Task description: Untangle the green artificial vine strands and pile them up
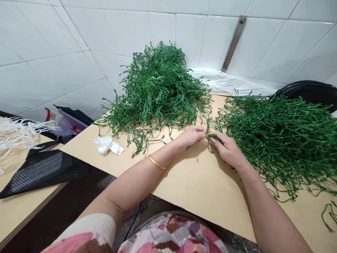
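Thin green cords [208, 130] with small knotted or knobbed ends hang between my two hands over the table. My left hand [191, 137] is closed in a pinch on some of these cords, and short ends poke out below its fingers. Just to the right, its fingertips almost touching the left ones, my right hand [228, 150] is curled round a few more strands. Behind my left hand rises a tall heap of the same green cords [160, 84]. A second, wider pile of green cords [286, 140] lies beside my right hand and forearm.
A crumpled white tissue [107, 145] lies on the tan tabletop [173, 182]. On a separate surface at left are white cords [21, 135] and a black mesh bag [39, 172]. White cloth [223, 80] and a black rounded object [305, 92] stand along the tiled wall.
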Action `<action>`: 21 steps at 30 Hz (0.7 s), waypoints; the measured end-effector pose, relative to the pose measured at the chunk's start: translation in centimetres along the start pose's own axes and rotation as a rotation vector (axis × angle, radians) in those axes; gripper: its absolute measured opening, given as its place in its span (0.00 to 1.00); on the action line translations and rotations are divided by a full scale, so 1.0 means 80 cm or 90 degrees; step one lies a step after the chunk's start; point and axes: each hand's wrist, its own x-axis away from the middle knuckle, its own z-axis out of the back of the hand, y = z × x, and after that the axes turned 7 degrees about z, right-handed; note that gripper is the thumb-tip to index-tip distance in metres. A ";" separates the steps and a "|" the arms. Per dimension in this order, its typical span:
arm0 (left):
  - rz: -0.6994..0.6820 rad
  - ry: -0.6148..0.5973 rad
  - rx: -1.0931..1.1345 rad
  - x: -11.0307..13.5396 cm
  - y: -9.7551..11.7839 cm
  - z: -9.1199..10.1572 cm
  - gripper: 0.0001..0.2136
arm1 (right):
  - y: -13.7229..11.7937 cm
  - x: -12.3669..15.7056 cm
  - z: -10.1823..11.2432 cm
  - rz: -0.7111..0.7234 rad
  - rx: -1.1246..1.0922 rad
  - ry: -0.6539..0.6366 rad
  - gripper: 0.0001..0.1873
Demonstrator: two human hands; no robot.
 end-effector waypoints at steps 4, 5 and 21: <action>-0.028 0.014 -0.048 0.002 0.002 0.000 0.09 | 0.001 0.000 -0.005 0.043 0.027 0.023 0.11; -0.034 0.013 -0.055 0.002 0.002 0.000 0.09 | 0.001 0.001 -0.006 0.051 0.037 0.025 0.11; -0.088 -0.005 -0.084 0.003 0.002 -0.001 0.09 | 0.000 0.001 -0.002 -0.048 -0.129 0.012 0.14</action>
